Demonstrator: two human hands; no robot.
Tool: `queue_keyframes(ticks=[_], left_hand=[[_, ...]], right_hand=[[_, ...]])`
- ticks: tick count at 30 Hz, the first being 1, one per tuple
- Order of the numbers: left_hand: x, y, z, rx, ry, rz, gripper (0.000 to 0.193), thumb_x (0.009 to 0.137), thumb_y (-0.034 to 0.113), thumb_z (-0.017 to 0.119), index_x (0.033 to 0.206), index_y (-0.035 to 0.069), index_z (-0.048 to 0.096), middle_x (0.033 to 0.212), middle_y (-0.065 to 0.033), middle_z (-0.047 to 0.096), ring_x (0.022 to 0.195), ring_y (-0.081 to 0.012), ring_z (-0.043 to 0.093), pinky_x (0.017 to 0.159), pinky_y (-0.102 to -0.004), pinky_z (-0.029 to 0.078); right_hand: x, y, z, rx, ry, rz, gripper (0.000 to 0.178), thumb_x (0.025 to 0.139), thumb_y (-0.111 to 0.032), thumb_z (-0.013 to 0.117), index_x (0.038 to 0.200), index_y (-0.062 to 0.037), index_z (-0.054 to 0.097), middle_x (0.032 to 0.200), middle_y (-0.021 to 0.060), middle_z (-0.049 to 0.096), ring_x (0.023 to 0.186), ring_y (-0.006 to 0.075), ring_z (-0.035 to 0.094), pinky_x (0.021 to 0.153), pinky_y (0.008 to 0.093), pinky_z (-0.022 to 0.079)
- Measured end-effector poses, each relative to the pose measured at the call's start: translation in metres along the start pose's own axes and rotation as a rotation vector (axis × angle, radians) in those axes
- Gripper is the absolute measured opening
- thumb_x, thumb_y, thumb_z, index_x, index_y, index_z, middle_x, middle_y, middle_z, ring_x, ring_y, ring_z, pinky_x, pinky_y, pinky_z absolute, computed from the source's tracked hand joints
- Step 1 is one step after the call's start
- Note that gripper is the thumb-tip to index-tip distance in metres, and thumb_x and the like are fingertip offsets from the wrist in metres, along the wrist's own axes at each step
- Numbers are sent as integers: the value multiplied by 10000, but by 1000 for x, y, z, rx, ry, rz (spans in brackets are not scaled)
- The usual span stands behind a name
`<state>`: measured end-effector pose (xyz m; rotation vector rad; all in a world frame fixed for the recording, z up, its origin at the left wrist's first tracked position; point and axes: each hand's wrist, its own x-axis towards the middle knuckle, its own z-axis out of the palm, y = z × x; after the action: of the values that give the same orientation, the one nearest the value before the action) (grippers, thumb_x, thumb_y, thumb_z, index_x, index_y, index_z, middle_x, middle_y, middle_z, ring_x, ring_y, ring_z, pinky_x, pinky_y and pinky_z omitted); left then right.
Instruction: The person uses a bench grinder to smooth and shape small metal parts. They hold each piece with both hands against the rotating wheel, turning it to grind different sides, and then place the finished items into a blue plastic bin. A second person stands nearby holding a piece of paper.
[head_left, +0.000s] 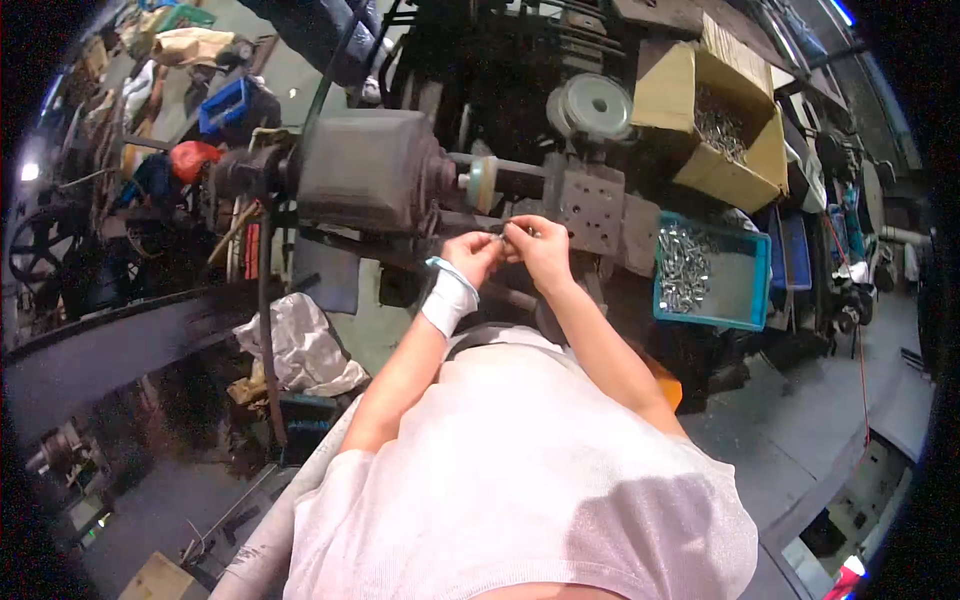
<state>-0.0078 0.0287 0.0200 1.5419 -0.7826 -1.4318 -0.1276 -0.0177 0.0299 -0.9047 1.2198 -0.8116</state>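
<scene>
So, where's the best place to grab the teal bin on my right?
Probably the near rim of the teal bin, from your side: that edge looks unobstructed, while a blue bin crowds its right wall. Metal parts heap the left half, so support there.

i watch through one wide fisheye on the wearer's head, looking steeply down and forward. the pale shirt [490, 450] looms nearest at lower centre; the left hand [472, 258] and right hand [543, 252] sit farther out mid-frame, the machine [360, 170] just above, and straight edges bend toward the dark rim.
</scene>
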Motion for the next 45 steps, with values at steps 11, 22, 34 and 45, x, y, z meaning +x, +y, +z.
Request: queue_keyframes(ticks=[11,22,34,45], left_hand=[[28,-4,0,-182,58,-106,145,805,146,556,777,8,593,612,-8,563,428,-52,419,375,-190,294],[36,-5,-1,-204,133,-135,154,769,155,592,730,8,571,644,-33,577,470,-83,476,405,-200,365],[24,10,2,-248,122,-89,155,795,143,554,755,-6,570,635,-30,565,458,-77,452,402,-200,337],[-7,20,-13,-968,-63,-379,664,820,599,227,1016,8,457,879,-104,542,736,-202,531,623,-287,446]], right_hand=[[31,3,12,-99,73,-86,116,745,-40,592,821,48,602,657,76,593,526,109,572,447,203,470],[37,-6,20,-248,147,-164,138,679,-76,619,774,22,641,623,132,612,526,130,568,500,265,442],[31,-9,22,-248,147,-187,143,710,-73,614,782,50,626,619,81,592,537,108,550,481,241,455],[-7,-30,-10,235,-374,309,95,692,-50,606,711,-27,516,695,81,570,533,121,496,483,248,415]])
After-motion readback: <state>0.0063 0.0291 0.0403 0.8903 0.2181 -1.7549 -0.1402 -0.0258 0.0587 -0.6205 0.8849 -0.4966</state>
